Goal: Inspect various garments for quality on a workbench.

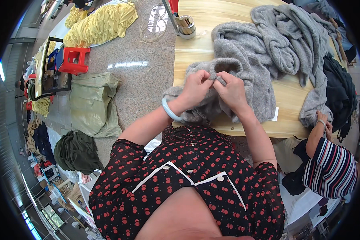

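Grey wool knit fills the working area, and I log the held garment (pixel 254 78) on the near edge of the table (pixel 294 110), directly under and around both hands. The left hand (pixel 197 86) is closed, thumb and fingers pinching the rim of the garment's opening; the right hand (pixel 231 93) pinches the same rim just beside it, fingertips almost meeting. I judge the close double pinch serves to keep that short stretch of edge taut and in sight, while the table bears the fabric's weight.

Just right of the right hand, a white slip (pixel 275 114) shows partly from beneath the knit; I cannot tell whether it is attached. Beyond the hands and to the right lies a grey knit heap (pixel 286 48), probably set there to stay within reach. Straight ahead of the left hand, at the table's edge, a round holder (pixel 186 27) keeps slim tools upright, presumably for easy picking.

Well right of the right hand, a co-worker's hand (pixel 323 122) rests at a grey knit end, beside dark garments (pixel 340 92). Far left, beyond the left hand, I note a red stool (pixel 77 60) and yellow fabric (pixel 104 26) on the floor side.
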The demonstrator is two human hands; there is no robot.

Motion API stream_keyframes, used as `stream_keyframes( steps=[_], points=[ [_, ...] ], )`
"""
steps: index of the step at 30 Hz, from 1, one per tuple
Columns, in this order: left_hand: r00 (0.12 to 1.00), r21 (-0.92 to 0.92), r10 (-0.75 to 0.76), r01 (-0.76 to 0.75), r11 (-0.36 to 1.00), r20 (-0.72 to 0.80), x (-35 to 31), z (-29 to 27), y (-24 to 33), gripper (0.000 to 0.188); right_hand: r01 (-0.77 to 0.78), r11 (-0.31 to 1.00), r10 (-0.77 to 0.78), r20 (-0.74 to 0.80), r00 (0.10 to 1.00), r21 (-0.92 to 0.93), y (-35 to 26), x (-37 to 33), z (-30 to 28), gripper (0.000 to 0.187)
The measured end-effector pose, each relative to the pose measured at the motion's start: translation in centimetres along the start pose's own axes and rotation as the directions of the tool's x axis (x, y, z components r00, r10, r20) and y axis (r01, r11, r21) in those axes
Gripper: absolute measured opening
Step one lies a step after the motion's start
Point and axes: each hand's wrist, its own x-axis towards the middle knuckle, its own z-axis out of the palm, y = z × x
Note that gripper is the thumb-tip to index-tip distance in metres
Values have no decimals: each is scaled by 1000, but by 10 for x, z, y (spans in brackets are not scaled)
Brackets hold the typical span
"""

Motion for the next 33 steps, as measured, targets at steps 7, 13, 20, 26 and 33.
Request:
stream_keyframes(
  steps=[7, 13, 20, 26, 33],
  points=[
    [849, 439, 521, -437, 785, -86, -5, 4, -16, 10, 81, 997, -81, -113, 990, -5, 10, -2, 23, 14],
    [998, 383, 65, -61, 922, 2, 2, -15, -16, 8, -67, 997, 61, 149, 987, 34, 21, -10, 17, 20],
    [950, -215, -189, 245, 945, 250, 7, -56, 18, 17, 128, 963, -120, 47, 992, -237, 51, -15, -34, 34],
    [928, -321, -238, 328, 889, 288, -1, -59, 12, 18, -24, 907, -70, -206, 976, -420, 85, -10, -65, 17],
    [920, -271, -280, 353, 895, 275, -2, -69, 7, 18, -284, 714, 78, -330, 941, -640, 100, -11, -108, 14]
  ],
)
